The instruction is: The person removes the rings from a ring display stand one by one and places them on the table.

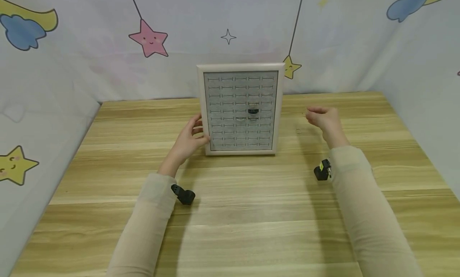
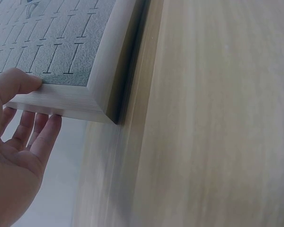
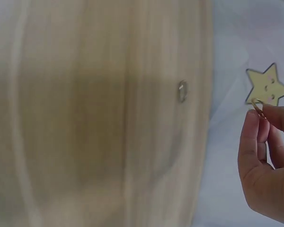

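A framed ring display board [image 1: 240, 68] stands upright on the table, its grey padded face cut with rows of slots. Several rings sit in the slots, among them a black ring [image 1: 253, 111]. My left hand [image 1: 187, 140] grips the frame's left side; in the left wrist view the thumb lies on the front of the frame [image 2: 66, 100] and the fingers are behind it. To the right of the board, my right hand [image 1: 325, 122] is raised above the table, pinching a thin gold ring [image 3: 258, 109] between thumb and fingertips. Another ring [image 3: 182, 91] lies on the table.
The wood-grain table [image 1: 251, 213] ends at a white wall cloth [image 1: 230, 13] printed with stars and clouds. A black wrist device [image 1: 185, 195] sits at the left sleeve and another black device [image 1: 321, 171] at the right one.
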`<state>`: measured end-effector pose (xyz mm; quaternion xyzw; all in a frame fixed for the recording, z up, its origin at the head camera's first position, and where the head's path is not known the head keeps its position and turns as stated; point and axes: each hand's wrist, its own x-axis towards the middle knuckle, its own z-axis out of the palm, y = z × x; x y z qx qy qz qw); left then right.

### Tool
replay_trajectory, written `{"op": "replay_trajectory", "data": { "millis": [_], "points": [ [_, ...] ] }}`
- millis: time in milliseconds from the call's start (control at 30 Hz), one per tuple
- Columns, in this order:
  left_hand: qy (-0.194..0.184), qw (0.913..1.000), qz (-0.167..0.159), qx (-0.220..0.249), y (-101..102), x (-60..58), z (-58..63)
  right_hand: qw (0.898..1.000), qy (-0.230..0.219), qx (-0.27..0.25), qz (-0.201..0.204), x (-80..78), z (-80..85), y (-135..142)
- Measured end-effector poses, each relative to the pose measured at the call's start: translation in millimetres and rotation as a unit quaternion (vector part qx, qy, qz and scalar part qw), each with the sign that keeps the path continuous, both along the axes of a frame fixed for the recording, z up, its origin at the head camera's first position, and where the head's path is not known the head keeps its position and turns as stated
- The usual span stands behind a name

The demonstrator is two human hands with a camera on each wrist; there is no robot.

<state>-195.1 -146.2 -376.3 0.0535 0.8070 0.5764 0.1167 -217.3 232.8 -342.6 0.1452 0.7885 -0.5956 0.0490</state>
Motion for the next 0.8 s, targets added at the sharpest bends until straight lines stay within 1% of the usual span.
{"op": "replay_trajectory", "data": {
  "millis": [133, 233, 333, 433, 667, 800],
  "points": [
    [0.001, 1.0000, 0.002, -0.001, -0.4, 0.0, -0.6, 0.998, -0.041, 0.040, 0.020, 3.3, -8.7, 9.3],
    [0.000, 1.0000, 0.002, -0.003, -0.4, -0.1, -0.8, 0.997, -0.063, 0.042, 0.034, 5.0, -14.7, 15.2],
    [-0.001, 1.0000, 0.001, -0.004, -0.6, -0.6, -1.2, 0.996, -0.070, 0.023, 0.043, 5.4, -21.3, 19.6],
    [-0.002, 1.0000, -0.001, -0.003, -0.7, -1.0, -1.7, 0.996, -0.079, 0.019, 0.046, 5.4, -27.3, 22.7],
    [0.002, 1.0000, -0.003, -0.003, -1.2, -2.1, -3.0, 0.993, -0.090, 0.056, 0.042, 2.4, -36.4, 24.0],
    [0.001, 1.0000, -0.001, -0.002, -0.9, -1.5, -2.1, 0.993, -0.089, 0.063, 0.039, 1.7, -38.2, 23.8]
  ]
}}
